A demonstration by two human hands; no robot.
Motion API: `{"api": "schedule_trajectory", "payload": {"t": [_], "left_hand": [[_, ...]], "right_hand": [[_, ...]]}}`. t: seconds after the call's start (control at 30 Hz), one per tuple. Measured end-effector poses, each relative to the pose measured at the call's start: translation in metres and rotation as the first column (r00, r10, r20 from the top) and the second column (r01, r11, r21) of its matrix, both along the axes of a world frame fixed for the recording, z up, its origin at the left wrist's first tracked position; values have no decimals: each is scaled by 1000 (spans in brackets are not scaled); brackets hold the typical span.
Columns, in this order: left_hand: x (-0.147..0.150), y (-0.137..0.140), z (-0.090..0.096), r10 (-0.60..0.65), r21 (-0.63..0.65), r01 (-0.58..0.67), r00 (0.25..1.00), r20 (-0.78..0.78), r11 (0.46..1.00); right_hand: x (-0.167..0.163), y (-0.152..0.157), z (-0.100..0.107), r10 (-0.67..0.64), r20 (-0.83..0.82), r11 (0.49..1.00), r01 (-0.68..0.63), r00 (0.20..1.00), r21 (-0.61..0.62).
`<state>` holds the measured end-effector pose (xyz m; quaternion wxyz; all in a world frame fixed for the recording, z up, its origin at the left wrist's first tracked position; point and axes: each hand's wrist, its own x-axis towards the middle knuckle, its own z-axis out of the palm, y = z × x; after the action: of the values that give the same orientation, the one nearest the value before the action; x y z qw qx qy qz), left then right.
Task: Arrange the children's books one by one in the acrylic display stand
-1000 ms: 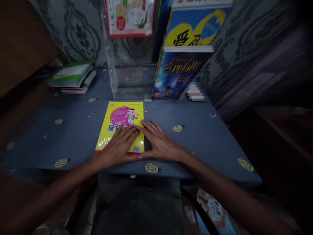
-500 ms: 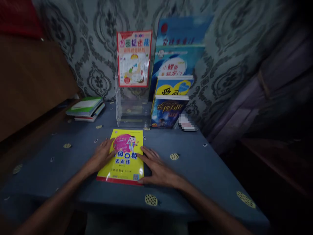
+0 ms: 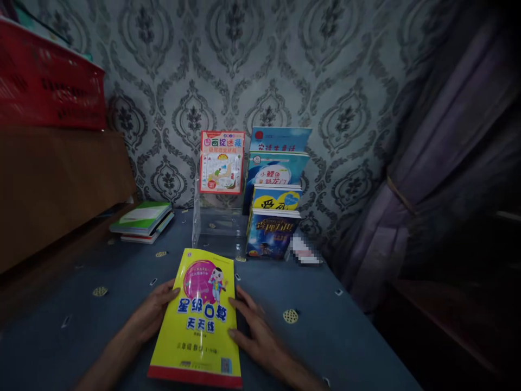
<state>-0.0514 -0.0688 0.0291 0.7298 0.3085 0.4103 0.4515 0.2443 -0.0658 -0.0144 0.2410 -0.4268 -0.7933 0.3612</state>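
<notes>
A yellow workbook (image 3: 205, 350) with a red bottom strip and a pink circle on its cover is between my hands, its top edge raised a little towards me. My left hand (image 3: 152, 309) grips its left edge, thumb on the cover and the other fingers behind. On the opposite edge my right hand (image 3: 254, 328) holds it with thumb and a finger on the cover; its remaining fingers are partly hidden. Beyond the workbook stands a clear plastic book rack (image 3: 220, 233). A red-bordered picture book (image 3: 222, 163) rests high in its left side.
Several books fill the rack's right side, a dark blue book (image 3: 271, 236) lowest. A stack of books (image 3: 142, 220) lies at the left, by a brown box (image 3: 61, 184) under a red container (image 3: 52, 81). A purple curtain (image 3: 391, 190) hangs at the right.
Both hands have closed on the workbook's edges and lifted it off the tablecloth, nearer to me. My view has tilted up, so more of the wall and the red container shows.
</notes>
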Motion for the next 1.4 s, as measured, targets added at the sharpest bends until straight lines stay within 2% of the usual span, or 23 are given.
{"api": "schedule_trajectory", "payload": {"t": [0.1,0.17,0.23,0.33,0.43,0.6,0.7,0.8,0.9,1.1,1.17,1.27,1.33,1.4], "left_hand": [[2,0,3,22,9,-23,997,71,1000],[2,2,4,29,19,-31,995,91,999],[2,4,5,23,40,-27,995,93,999],[0,7,9,4,97,-14,995,100,995],[-5,10,16,-12,125,1,996,88,992],[-12,19,36,45,159,-48,999,21,986],[-12,26,45,171,215,-167,985,-2,962],[-10,29,45,302,303,-276,952,-41,912],[-7,26,42,348,354,-296,933,-91,887],[0,20,40,326,450,-236,936,-133,861],[-1,20,33,322,462,-230,938,-129,856],[-6,18,17,205,397,-129,966,-157,909],[-10,14,6,124,338,-50,972,-201,940],[-10,12,-1,102,293,-26,964,-248,956]], "right_hand": [[-6,12,-5,-93,-180,995,87,979,-44],[-11,22,-6,-118,-322,990,86,939,-114],[-17,29,-4,-142,-445,971,38,884,-234],[-24,36,1,-205,-540,900,-61,817,-433],[-28,39,12,-212,-581,861,-132,786,-492],[-36,47,51,-161,-619,923,-105,769,-371],[-39,47,74,-91,-595,973,-55,799,-223],[-39,39,83,-45,-556,999,21,830,-48],[-39,26,81,-46,-491,994,89,870,66],[-45,22,71,-18,-426,967,124,905,224],[-47,26,62,-55,-421,963,160,906,219],[-46,27,43,-126,-382,964,205,915,172],[-44,25,33,-115,-358,976,172,927,133],[-41,22,27,-82,-360,986,128,929,105]]}}
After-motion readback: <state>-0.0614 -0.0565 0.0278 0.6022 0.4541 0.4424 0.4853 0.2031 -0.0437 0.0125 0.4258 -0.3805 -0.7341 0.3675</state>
